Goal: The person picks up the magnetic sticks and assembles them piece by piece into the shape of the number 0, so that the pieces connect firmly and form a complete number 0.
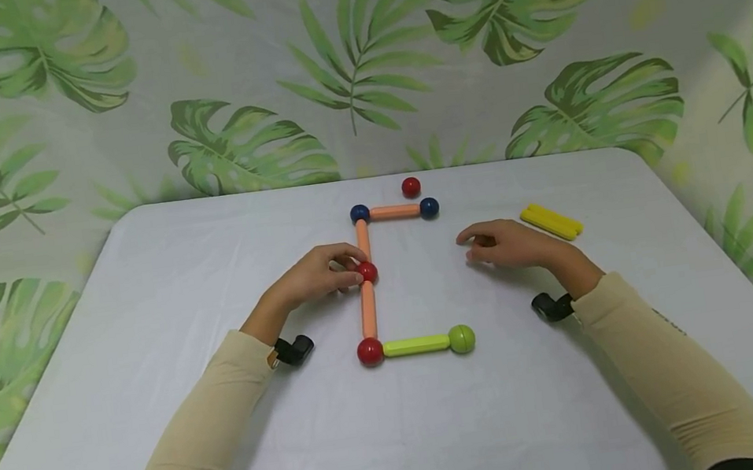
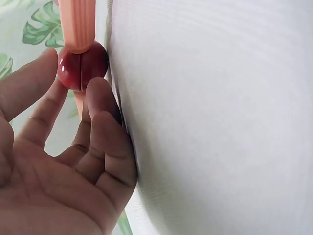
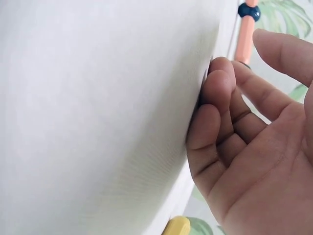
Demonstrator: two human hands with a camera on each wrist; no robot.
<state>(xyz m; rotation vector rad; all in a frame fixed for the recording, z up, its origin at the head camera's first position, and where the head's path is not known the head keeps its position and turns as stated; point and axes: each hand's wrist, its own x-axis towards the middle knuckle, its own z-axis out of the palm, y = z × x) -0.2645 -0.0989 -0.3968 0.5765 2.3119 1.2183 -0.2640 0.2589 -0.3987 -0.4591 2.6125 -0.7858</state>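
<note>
My left hand (image 1: 324, 272) pinches a red ball (image 1: 368, 272) midway along a line of orange sticks; in the left wrist view its thumb and fingers lie about the red ball (image 2: 83, 66). One orange stick (image 1: 368, 311) runs from there to a red ball (image 1: 370, 352) at the near corner. Another orange stick (image 1: 363, 239) leads up to a dark blue ball (image 1: 359, 214). My right hand (image 1: 506, 243) rests low over the table with loosely curled fingers and nothing in them. Beside its wrist lie yellow sticks (image 1: 551, 221), apart from the joined pieces.
At the far side an orange stick (image 1: 395, 213) joins the corner to a second blue ball (image 1: 429, 208). A loose red ball (image 1: 411, 187) lies behind it. A green stick (image 1: 416, 346) with a green ball (image 1: 462, 339) extends right from the near corner. All stand on a white table (image 1: 446, 440).
</note>
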